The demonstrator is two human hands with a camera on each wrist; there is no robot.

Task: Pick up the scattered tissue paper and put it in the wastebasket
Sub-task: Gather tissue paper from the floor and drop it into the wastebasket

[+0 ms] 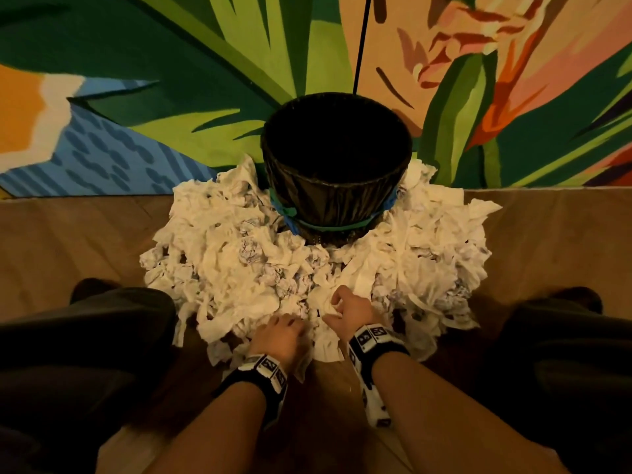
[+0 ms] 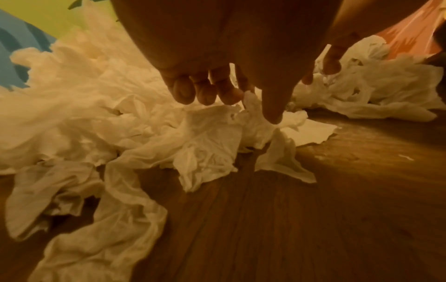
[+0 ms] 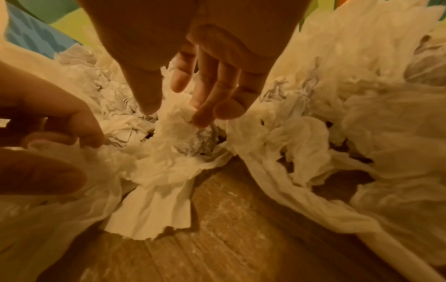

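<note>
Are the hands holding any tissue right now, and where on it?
Right hand pinches the top of a crumpled tissue; left hand pinches another tissue by its upper edge.

One black wastebasket [image 1: 337, 165] stands at 12 o'clock, with one green band [image 1: 328, 227] round its lower part and one thin black rod [image 1: 361, 39] rising behind it. The crumpled tissue paper [image 1: 239, 254] lies in one heap from about 9 o'clock round to 3 o'clock of the basket, its pieces too many and too tangled to count. Two hands are in view, the left hand [image 1: 282, 336] and the right hand [image 1: 352, 311], each with one patterned wristband [image 1: 265, 367], and two dark-clothed knees [image 1: 85, 336] at 8 and 4 o'clock.
</note>
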